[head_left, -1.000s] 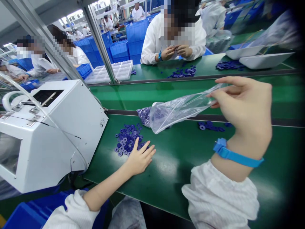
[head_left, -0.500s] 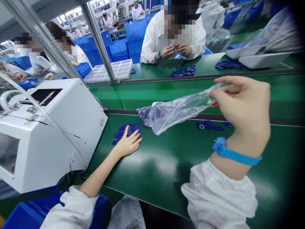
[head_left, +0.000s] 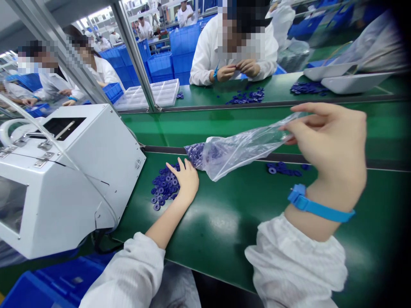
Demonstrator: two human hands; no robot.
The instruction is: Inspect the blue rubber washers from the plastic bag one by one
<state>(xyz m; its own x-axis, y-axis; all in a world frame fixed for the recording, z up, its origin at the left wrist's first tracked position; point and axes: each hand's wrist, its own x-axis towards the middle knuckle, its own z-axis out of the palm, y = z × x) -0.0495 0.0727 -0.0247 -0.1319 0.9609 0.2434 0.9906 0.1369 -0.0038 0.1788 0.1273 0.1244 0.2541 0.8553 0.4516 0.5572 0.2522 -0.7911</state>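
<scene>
My right hand (head_left: 324,137) pinches one end of a clear plastic bag (head_left: 237,147) and holds it stretched out to the left. Many purple ring-shaped pieces (head_left: 195,154) fill the bag's far left end, which rests by the dark rail. My left hand (head_left: 187,177) is open, its fingers spread at the right edge of a loose pile of purple rings (head_left: 163,186) on the green table (head_left: 218,231). Part of that pile is hidden behind the hand. A blue wrist strap (head_left: 321,208) circles my right wrist.
A white machine (head_left: 77,184) stands at the left. More purple rings (head_left: 282,169) lie near the rail on the right. Across the rail, a person in white (head_left: 205,55) works beside further ring piles (head_left: 247,96), white scoops (head_left: 356,81) and a clear compartment tray (head_left: 163,92).
My left hand has moved right and slightly up, from over the pile to its right edge, uncovering more rings. My right hand and the bag have hardly moved.
</scene>
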